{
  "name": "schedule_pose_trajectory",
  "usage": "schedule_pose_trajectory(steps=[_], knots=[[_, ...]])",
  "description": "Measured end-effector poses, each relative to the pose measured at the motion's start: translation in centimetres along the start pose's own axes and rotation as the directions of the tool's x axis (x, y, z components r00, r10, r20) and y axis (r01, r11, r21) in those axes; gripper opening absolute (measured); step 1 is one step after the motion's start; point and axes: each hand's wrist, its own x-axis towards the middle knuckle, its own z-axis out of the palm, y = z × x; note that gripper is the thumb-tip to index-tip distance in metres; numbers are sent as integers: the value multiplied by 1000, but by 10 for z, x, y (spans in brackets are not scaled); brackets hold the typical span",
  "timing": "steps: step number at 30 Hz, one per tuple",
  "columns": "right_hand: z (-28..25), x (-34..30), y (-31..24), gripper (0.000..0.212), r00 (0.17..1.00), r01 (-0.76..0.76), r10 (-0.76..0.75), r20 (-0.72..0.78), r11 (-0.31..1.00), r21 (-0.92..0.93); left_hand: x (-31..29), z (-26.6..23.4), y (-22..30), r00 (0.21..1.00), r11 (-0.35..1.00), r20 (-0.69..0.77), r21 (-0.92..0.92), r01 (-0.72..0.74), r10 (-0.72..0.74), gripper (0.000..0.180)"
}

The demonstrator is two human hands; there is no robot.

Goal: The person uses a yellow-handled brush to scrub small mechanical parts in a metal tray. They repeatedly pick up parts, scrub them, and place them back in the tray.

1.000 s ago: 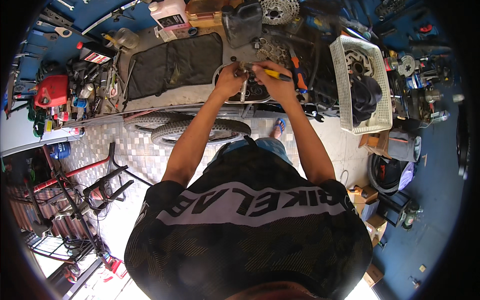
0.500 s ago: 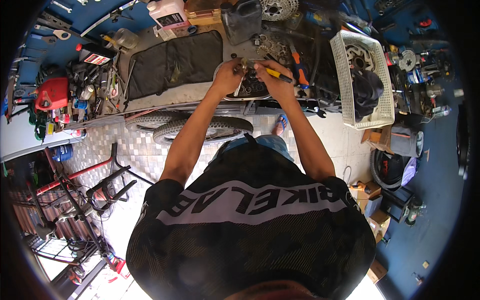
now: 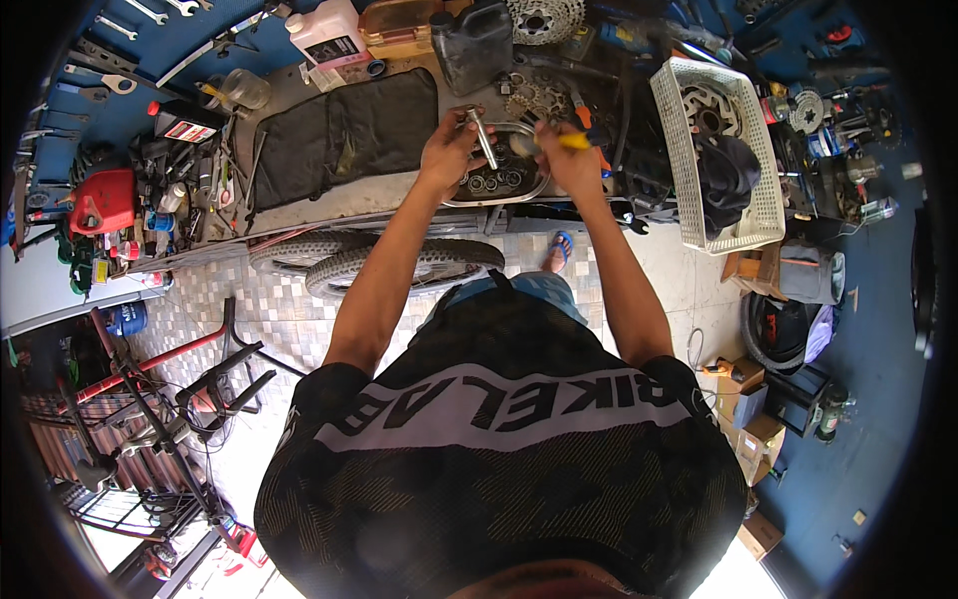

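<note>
My left hand [image 3: 451, 152] is over the left side of a metal tray [image 3: 499, 203] at the bench's front edge. It is closed on a shiny silver axle-like rod [image 3: 485, 143], which slants down toward the tray. My right hand [image 3: 571, 165], blurred by motion, grips a brush by its yellow handle [image 3: 575, 142]. The pale brush head points left toward the rod, apart from it. Several ring-shaped metal parts [image 3: 491, 183] lie in the tray's dark bottom. Sprockets [image 3: 529, 97] lie just behind the tray.
A folded black cloth [image 3: 344, 130] covers the bench to the left. Behind stand a black jug [image 3: 473, 50] and a pinkish jug [image 3: 327, 38]. A white basket [image 3: 667, 110] with bike parts is on the right. Tyres [image 3: 404, 265] rest below the bench edge.
My hands have moved apart. The rod has come up and tilts more plainly into view, while the right hand has swung the brush rightward, away from it.
</note>
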Motion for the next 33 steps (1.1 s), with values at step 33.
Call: schedule_pose_trajectory(steps=[33], knots=[[26,-16,-67,40,979,58,-139,152,895,443,2,12,-6,963,893,-265,-418,-167,57,18]])
